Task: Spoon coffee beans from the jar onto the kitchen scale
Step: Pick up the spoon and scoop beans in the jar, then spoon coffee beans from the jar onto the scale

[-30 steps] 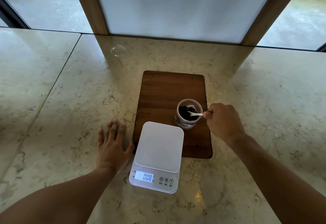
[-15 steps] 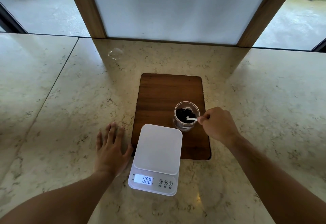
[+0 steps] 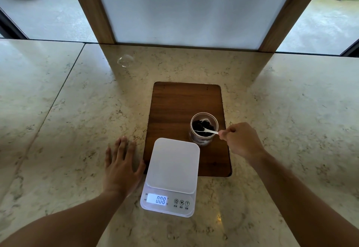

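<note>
A clear glass jar (image 3: 202,141) with dark coffee beans (image 3: 203,127) stands on a brown wooden board (image 3: 180,102). My right hand (image 3: 240,139) grips the handle of a small white spoon (image 3: 210,131), whose bowl dips into the jar among the beans. A white kitchen scale (image 3: 172,165) lies in front of the jar, partly over the board's near edge; its platform is bare and its lit display (image 3: 157,200) reads 0.00. My left hand (image 3: 121,166) rests flat on the marble counter just left of the scale, fingers spread.
The marble counter (image 3: 68,130) runs to a window and two wooden posts at the back. A small clear glass lid or dish (image 3: 125,60) lies on the counter at the back left.
The spoon has shifted a little inside the jar and my right hand with it. My left hand stays flat. The view has tilted slightly.
</note>
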`<state>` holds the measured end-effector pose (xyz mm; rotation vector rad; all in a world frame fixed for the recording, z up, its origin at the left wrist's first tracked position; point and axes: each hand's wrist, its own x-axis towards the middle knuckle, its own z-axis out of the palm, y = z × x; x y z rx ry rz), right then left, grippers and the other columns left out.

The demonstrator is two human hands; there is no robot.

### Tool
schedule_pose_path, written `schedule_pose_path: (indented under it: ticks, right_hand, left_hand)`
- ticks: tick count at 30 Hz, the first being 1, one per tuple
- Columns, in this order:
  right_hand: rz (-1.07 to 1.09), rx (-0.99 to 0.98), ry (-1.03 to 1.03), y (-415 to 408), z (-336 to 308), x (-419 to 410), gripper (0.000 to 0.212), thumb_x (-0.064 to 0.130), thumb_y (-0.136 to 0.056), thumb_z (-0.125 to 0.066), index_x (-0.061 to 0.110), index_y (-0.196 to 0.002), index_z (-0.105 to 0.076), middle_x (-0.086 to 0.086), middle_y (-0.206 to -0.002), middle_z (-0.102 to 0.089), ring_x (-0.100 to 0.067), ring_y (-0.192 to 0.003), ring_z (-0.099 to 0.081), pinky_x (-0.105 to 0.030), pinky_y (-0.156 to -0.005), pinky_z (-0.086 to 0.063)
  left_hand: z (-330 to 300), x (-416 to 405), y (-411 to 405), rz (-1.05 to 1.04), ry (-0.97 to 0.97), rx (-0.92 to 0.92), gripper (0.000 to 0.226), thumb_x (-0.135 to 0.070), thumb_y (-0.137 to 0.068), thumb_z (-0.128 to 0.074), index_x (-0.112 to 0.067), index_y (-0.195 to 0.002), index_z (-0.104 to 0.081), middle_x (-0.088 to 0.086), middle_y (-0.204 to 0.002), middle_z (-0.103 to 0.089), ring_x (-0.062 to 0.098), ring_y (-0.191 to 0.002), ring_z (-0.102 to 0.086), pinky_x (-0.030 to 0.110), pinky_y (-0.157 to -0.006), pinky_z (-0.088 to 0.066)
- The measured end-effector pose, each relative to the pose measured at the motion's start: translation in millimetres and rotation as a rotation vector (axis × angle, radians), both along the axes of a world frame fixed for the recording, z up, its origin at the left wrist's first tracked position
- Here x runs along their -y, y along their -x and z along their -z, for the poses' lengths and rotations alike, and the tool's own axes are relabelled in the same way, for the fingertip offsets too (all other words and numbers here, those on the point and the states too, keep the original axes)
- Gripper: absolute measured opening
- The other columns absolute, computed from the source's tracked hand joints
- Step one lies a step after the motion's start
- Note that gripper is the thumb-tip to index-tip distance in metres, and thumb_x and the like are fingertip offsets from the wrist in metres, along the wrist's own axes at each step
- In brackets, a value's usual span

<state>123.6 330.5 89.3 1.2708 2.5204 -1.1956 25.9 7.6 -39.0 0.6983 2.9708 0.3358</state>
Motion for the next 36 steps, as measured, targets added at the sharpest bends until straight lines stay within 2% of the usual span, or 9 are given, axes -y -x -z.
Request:
schedule_pose_path:
  ticks: [5, 12, 18, 23, 33, 36]
  right_hand:
    - [0.016, -0.016, 0.042, -3, 1, -1, 0.027, 0.032, -0.091, -0.067, 0.018, -0.069, -0.073, -0.002, -0.056, -0.063, -0.014, -0.047, -0.054, -0.028, -0.049, -0.042]
    - [0.070, -0.064, 0.072, -12, 5, 3, 0.027, 0.029, -0.092, -0.066, 0.017, -0.069, -0.072, -0.003, -0.056, -0.063, -0.015, -0.047, -0.054, -0.029, -0.050, -0.043]
    - [0.100, -0.072, 0.073, -15, 6, 0, 0.027, 0.029, -0.091, -0.066, 0.015, -0.069, -0.072, -0.009, -0.061, -0.065, -0.020, -0.052, -0.056, -0.036, -0.055, -0.046]
    - [0.122, -0.082, 0.092, -18, 5, -2, 0.027, 0.028, -0.090, -0.067, 0.013, -0.068, -0.072, -0.007, -0.057, -0.061, -0.020, -0.049, -0.052, -0.036, -0.054, -0.043]
    - [-0.020, -0.149, 0.215, -29, -11, 10, 0.026, 0.024, -0.093, -0.065, 0.012, -0.071, -0.071, 0.005, -0.046, -0.054, -0.014, -0.044, -0.045, -0.033, -0.050, -0.039]
    - [-0.081, -0.149, 0.208, -33, -11, 25, 0.026, 0.027, -0.093, -0.065, 0.016, -0.070, -0.070, 0.005, -0.048, -0.056, -0.012, -0.045, -0.048, -0.031, -0.051, -0.041]
  left_hand:
    - [0, 0, 0, -0.004, -0.010, 0.002, 0.078, -0.061, -0.089, -0.024, -0.016, -0.152, -0.027, 0.012, -0.164, -0.017, 0.022, -0.152, 0.002, 0.051, -0.122, -0.001]
    - [-3, -1, -1, 0.000, 0.020, 0.009, 0.079, -0.060, -0.088, -0.024, -0.016, -0.153, -0.024, 0.011, -0.164, -0.015, 0.023, -0.152, 0.004, 0.051, -0.122, 0.000]
    - [-4, -2, -1, -0.004, -0.002, 0.007, 0.079, -0.059, -0.087, -0.025, -0.015, -0.153, -0.027, 0.012, -0.164, -0.017, 0.023, -0.152, 0.001, 0.051, -0.122, 0.000]
    - [0, 0, 0, -0.002, 0.012, 0.004, 0.078, -0.060, -0.089, -0.024, -0.016, -0.153, -0.024, 0.012, -0.164, -0.014, 0.022, -0.152, 0.004, 0.050, -0.122, 0.001]
    - [4, 0, 1, -0.010, 0.012, -0.002, 0.076, -0.059, -0.089, -0.028, -0.018, -0.153, -0.025, 0.011, -0.164, -0.015, 0.022, -0.152, 0.004, 0.050, -0.122, 0.000]
    - [4, 1, 2, -0.007, 0.011, -0.005, 0.075, -0.059, -0.089, -0.029, -0.019, -0.153, -0.025, 0.011, -0.164, -0.015, 0.021, -0.152, 0.004, 0.051, -0.122, -0.001]
